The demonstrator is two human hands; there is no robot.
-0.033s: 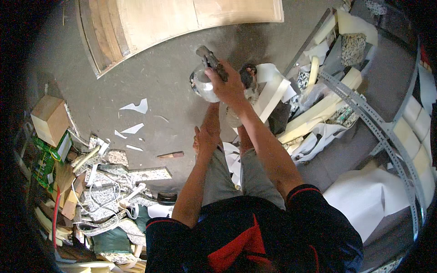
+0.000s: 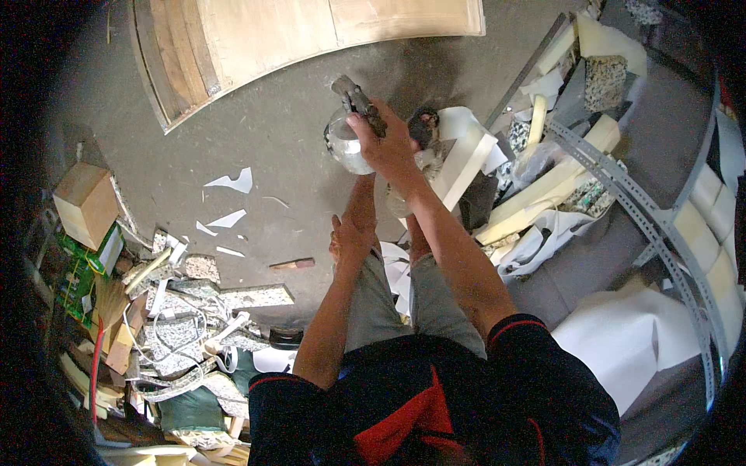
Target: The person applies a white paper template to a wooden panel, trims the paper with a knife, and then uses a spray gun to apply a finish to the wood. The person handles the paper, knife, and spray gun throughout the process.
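In my right hand (image 2: 391, 147) is a dark metal spray gun (image 2: 359, 99), its handle wrapped by my fingers. Just beside and below the gun, a round, shiny, translucent cup (image 2: 346, 144) shows; whether it is joined to the gun I cannot tell. Against my left leg, near the knee, rests my left hand (image 2: 351, 239). Its fingers are partly visible, draped and slightly apart, with nothing seen in them. Both feet are largely hidden by the cup, my right hand and forearm.
A curved wooden panel (image 2: 272, 35) lies ahead. White scraps (image 2: 233, 182) and a small brush-like piece (image 2: 292, 264) are on the floor. Foam offcuts (image 2: 179, 334) and a wooden block (image 2: 84, 203) are at left. At right are foam strips (image 2: 536, 194) and a perforated metal strip (image 2: 606, 175).
The spray gun and my right hand have shifted very slightly up and to the left. My left hand has stayed in place.
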